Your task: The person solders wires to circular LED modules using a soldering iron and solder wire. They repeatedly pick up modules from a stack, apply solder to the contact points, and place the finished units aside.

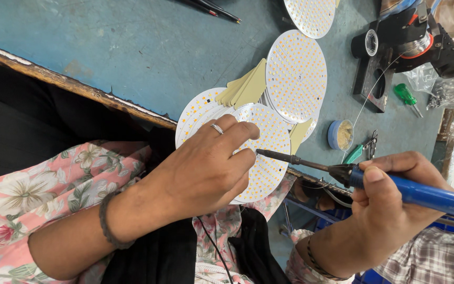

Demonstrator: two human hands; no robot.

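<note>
My left hand [206,168], with a ring on one finger, rests on a round white LED board [271,142] dotted with small yellow chips, fingers pinched at its middle. My right hand [390,210] grips a blue-handled soldering iron [421,194]; its dark tip [261,152] touches the board right beside my left fingertips. Under this board lie more round LED boards [198,113] fanned toward the table edge.
A stack of LED boards [296,73] with yellowish card pieces [248,87] lies on the blue table [132,47]. Beyond are another board [311,16], a small flux tin [341,135], a black solder-wire stand [395,42], a green screwdriver [406,97], tweezers [370,144].
</note>
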